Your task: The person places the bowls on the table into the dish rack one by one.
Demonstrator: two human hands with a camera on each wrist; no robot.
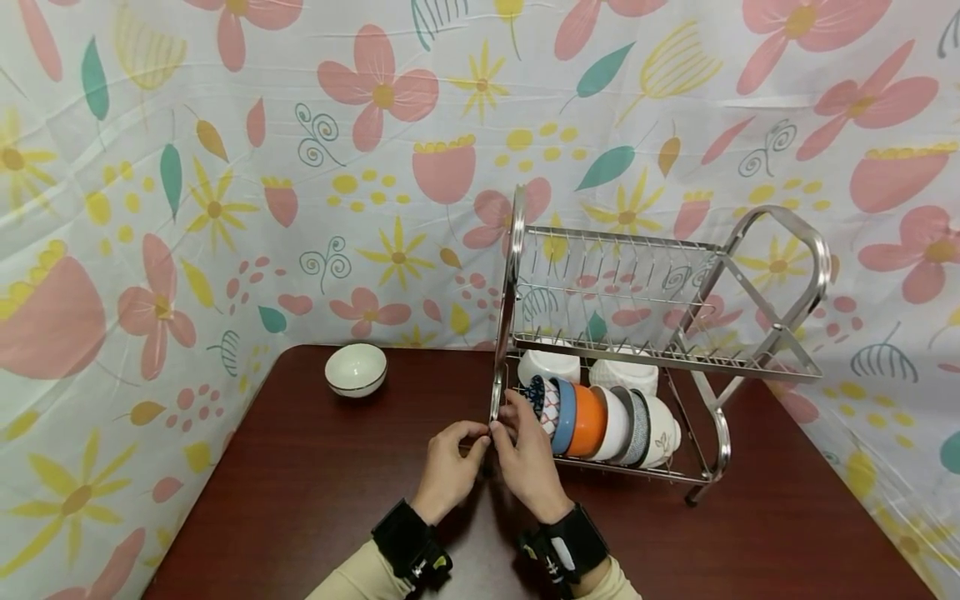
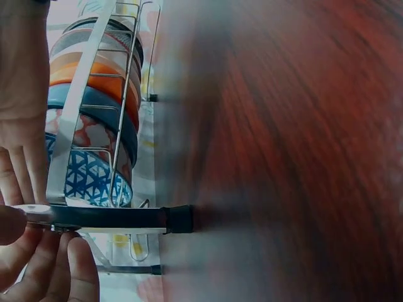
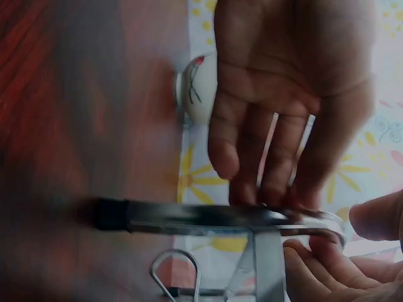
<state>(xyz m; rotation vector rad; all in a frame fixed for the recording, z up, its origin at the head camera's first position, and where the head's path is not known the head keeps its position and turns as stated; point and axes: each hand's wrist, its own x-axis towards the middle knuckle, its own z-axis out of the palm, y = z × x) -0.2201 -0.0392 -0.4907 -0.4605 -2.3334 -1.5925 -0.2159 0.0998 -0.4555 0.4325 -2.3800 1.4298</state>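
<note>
Both hands meet at the front left leg of a two-tier metal dish rack [image 1: 497, 379]. The left hand [image 1: 450, 471] pinches at the leg's outer side, with thumb and fingertips close together. From the inner side the right hand [image 1: 528, 458] holds the same leg, thumb in front and fingers behind it. In the left wrist view, a small dark piece [image 2: 60, 229] shows by the left fingertips under the leg. Several bowls stand on edge in a row on the lower tier, among them a blue-patterned bowl [image 2: 94, 179] and an orange bowl [image 1: 588, 421].
A white bowl [image 1: 356, 369] stands upright at the back left of the dark wooden table [image 1: 330, 483]. Two white bowls sit behind the row, one of them a plain white bowl [image 1: 549, 367]. The rack's upper tier [image 1: 615, 292] overhangs them. Flowered cloth [image 1: 262, 208] surrounds the table.
</note>
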